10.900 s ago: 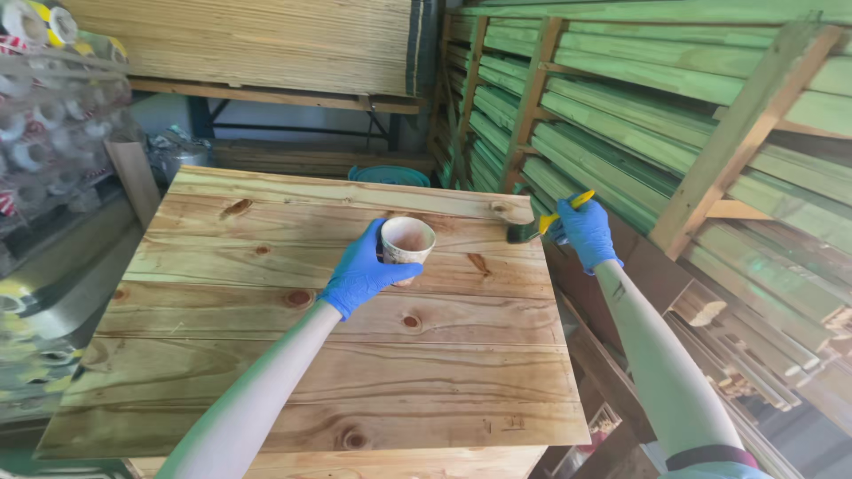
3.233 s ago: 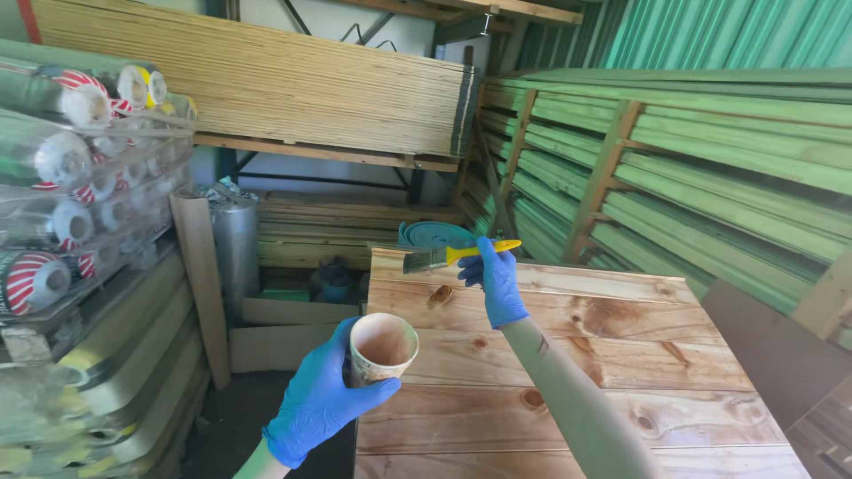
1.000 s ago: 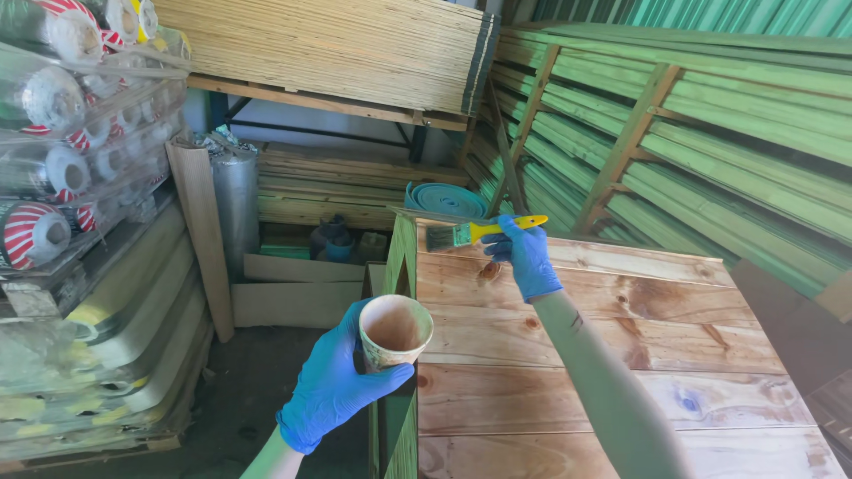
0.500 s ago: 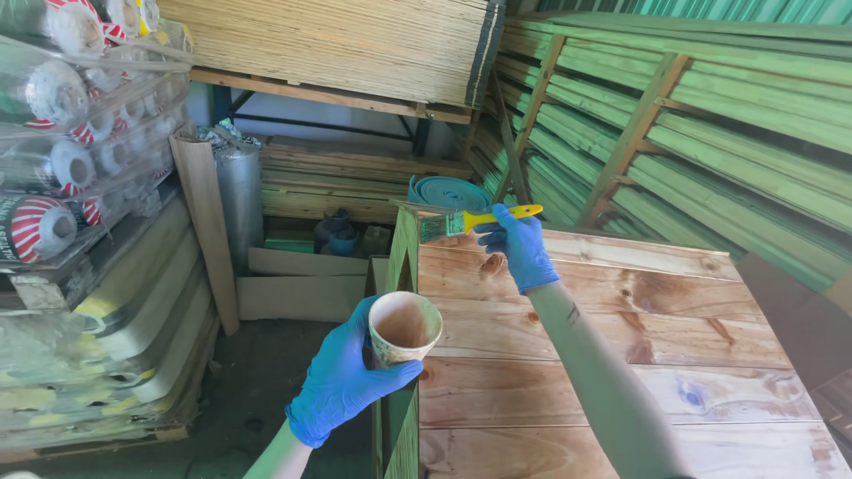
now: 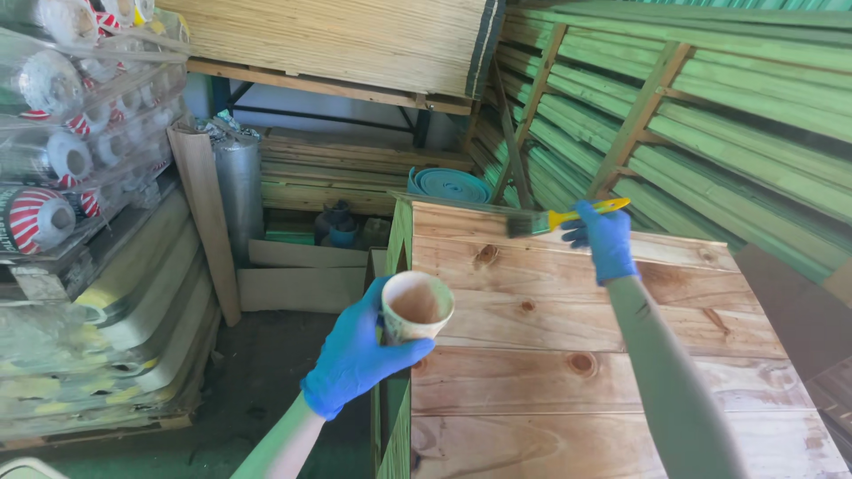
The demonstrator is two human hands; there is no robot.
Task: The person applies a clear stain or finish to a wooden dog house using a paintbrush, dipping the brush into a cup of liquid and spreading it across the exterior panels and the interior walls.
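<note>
My left hand (image 5: 355, 355), in a blue glove, holds a small stained paper cup (image 5: 416, 306) upright at the left edge of a wooden panel (image 5: 586, 355). In the cup is a brownish liquid. My right hand (image 5: 605, 238), also blue-gloved, grips a paintbrush (image 5: 555, 219) by its yellow handle over the panel's far edge. The bristles point left and sit just above or on the wood; I cannot tell which. The panel is pale knotty pine planks, with a green-tinted frame down its left side.
Stacked green-tinted planks (image 5: 710, 115) lean along the right wall. A pile of pale sheets (image 5: 337, 40) rests on a rack behind. Wrapped rolls (image 5: 53, 160) stand at left, with a foil roll (image 5: 238, 191), a blue-green coil (image 5: 448, 186) and dark jugs (image 5: 335, 226) on the floor.
The view has shifted a little to the right. My right hand and brush stay at the panel's far edge, and my left hand keeps the cup at the left edge.
</note>
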